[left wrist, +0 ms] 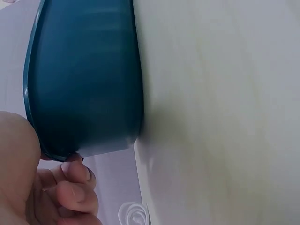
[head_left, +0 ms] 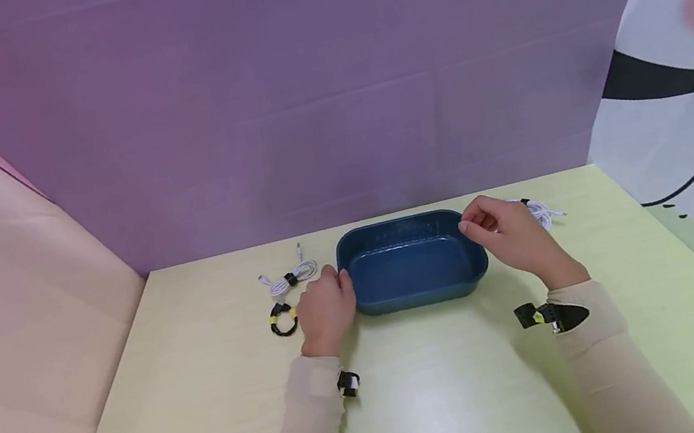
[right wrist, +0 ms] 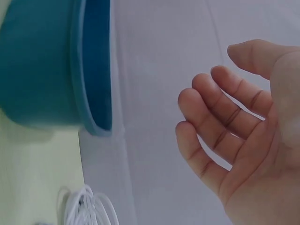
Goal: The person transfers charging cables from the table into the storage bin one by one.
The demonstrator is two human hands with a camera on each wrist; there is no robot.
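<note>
The left hand (head_left: 325,313) pinches the left rim of a glossy, dark-blue, rounded rectangular tray (head_left: 412,267) on the pale table (head_left: 435,402). The right hand (head_left: 518,240), released, fingers loosely bent, hovers beside its right end. 1 coiled white cable (head_left: 304,270) lies near the left hand.

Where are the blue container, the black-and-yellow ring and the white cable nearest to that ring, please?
Blue container (head_left: 415,266): head view, on its bare inner floor.
Black-and-yellow ring (head_left: 280,309): head view, on its black upper part.
White cable (head_left: 300,273): head view, on its looped strands.
</note>
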